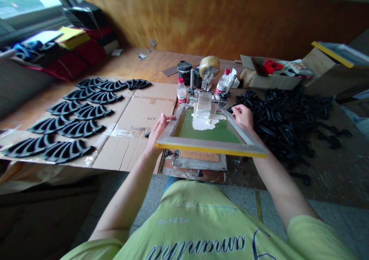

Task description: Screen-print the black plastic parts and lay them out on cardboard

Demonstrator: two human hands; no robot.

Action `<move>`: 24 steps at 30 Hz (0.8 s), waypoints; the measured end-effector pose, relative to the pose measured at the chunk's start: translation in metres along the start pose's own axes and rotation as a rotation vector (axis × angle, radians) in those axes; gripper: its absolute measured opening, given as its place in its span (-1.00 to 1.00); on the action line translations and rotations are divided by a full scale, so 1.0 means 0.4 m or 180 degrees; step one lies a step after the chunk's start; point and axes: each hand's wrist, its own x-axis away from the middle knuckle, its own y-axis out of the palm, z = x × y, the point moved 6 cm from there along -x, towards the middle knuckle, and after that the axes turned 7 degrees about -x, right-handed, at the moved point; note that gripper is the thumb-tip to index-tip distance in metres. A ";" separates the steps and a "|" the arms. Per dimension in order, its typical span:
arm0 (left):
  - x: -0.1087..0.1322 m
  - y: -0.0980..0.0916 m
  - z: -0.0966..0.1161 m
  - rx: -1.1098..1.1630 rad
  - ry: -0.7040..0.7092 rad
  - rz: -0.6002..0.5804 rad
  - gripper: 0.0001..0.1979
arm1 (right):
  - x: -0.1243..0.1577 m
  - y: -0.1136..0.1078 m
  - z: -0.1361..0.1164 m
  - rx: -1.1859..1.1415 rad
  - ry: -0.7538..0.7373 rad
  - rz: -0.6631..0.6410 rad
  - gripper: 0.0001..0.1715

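A wooden screen-printing frame (211,145) with green mesh and a smear of white ink stands tilted up at its near edge, hinged at the far end. A squeegee (204,105) rests in the ink at the back of the mesh. My left hand (159,131) grips the frame's left rail, thumb on top. My right hand (243,116) is closed on the right rail near the far corner. Under the lifted frame lies a metal and wood printing base (198,162).
Rows of black curved plastic parts (69,121) lie on flattened cardboard (138,137) to the left. A heap of black parts (288,118) fills the right. Bottles (181,91), a black jar, a tape roll (209,66) and open boxes (268,77) stand behind the frame.
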 end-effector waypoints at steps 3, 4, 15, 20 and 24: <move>-0.071 0.045 0.106 0.0147 0.0423 -0.0069 -0.45 | 0.083 0.078 0.071 -0.0035 0.0220 -0.0608 -0.59; -0.094 0.057 0.131 0.0148 0.0456 -0.0107 -0.45 | 0.121 0.119 0.069 -0.0008 0.0084 -0.0835 -0.63; 0.143 0.191 -0.184 -0.0067 -0.1577 -0.1052 -0.40 | 0.355 0.268 -0.130 0.0702 -0.0357 -0.0823 -0.76; 0.182 0.110 -0.316 0.0083 -0.1734 -0.0427 -0.48 | 0.439 0.236 -0.181 -0.0030 -0.1462 -0.0999 -0.79; 0.051 -0.138 -0.308 -0.1161 -0.1026 0.0414 -0.51 | 0.412 0.091 0.107 0.1161 0.0048 -0.0331 -0.78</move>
